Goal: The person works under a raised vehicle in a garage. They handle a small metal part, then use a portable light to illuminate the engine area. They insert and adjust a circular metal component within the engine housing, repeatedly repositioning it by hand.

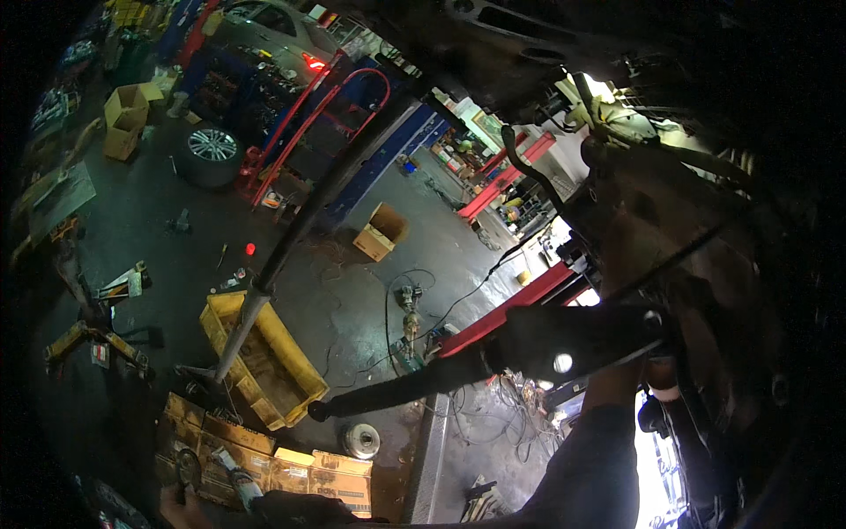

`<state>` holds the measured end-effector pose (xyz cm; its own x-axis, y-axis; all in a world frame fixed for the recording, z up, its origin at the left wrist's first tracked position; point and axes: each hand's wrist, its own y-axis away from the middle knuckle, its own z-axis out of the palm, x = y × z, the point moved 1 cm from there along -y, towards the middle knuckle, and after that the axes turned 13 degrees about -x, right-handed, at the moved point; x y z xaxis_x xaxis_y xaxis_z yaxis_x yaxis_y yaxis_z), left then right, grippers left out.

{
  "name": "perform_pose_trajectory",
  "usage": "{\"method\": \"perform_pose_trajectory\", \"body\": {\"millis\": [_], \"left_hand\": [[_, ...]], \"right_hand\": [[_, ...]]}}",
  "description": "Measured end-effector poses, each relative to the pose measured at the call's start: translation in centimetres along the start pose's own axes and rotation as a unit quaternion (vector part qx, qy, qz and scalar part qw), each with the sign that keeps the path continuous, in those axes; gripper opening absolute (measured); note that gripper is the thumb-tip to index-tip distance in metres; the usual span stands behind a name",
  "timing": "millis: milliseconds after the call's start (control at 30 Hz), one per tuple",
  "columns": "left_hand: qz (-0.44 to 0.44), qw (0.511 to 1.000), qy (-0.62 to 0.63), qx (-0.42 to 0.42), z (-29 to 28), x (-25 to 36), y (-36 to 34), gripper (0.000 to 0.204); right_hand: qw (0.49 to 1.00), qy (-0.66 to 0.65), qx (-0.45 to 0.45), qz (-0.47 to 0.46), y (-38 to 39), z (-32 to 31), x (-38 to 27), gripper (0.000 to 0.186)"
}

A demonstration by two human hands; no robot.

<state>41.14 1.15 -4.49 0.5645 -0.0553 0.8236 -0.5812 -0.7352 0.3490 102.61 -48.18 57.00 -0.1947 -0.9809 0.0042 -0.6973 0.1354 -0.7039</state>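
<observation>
A workshop seen from beneath a raised vehicle. The grey floor [198,256] spans the left and centre of the frame; the vehicle's dark underside [705,291] fills the upper edge and right. A long dark metal arm [573,339], the part nearest the right hand, extends from right of centre toward the lower centre; its tapered end hangs above the floor, and a round hole pierces its broad end. The right forearm [586,463], dark-sleeved, rises from the lower edge and passes behind this broad end; the right hand is obscured there, so whether its grip is clenched or released cannot be told. A pole [291,238], black above and grey below, slants across the left of centre. Near its foot lies a yellow bin [282,375], with flattened cardboard [233,450] at lower left. A red tubular frame [300,126] stands at upper left beside a wheel [212,150]; an open carton [379,234] sits near centre. At the lower-left edge is the left hand [181,509], near a dark round object [187,467]; the state of its grip is indeterminate. A silvery round part [360,441] rests beside the cardboard.
</observation>
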Motion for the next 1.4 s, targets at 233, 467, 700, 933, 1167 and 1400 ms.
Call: {"method": "perform_pose_trajectory", "body": {"millis": [233, 467, 700, 933, 1167, 1400], "left_hand": [[-0.032, 0.997, -0.073, -0.018, -2.0, 2.7, -1.2, 0.038], [-0.001, 0.997, -0.069, 0.023, 1.7, 0.7, -1.9, 0.04], [0.017, 0.975, 0.134, 0.179, 8.8, -4.3, -5.5, 0.011], [0.027, 0.985, 0.086, 0.145, 9.6, -3.6, -7.2, 0.014], [0.047, 0.978, 0.06, 0.196, 11.9, -5.1, -8.8, 0.022], [0.034, 0.974, 0.079, 0.21, 14.2, -10.8, -9.9, 0.03]], "right_hand": [[0.998, 0.051, -0.026, -0.018, -3.7, -1.5, -2.5, 0.036], [0.996, 0.072, -0.029, -0.044, -7.8, -2.2, -3.7, 0.036], [0.995, 0.076, -0.029, -0.053, -10.2, -2.7, -4.0, 0.035], [0.994, 0.081, -0.023, -0.063, -11.3, -2.6, -3.8, 0.035], [0.994, 0.079, -0.018, -0.072, -12.1, -2.9, -4.1, 0.035], [0.994, 0.077, -0.015, -0.078, -13.3, -3.0, -4.3, 0.035]]}}
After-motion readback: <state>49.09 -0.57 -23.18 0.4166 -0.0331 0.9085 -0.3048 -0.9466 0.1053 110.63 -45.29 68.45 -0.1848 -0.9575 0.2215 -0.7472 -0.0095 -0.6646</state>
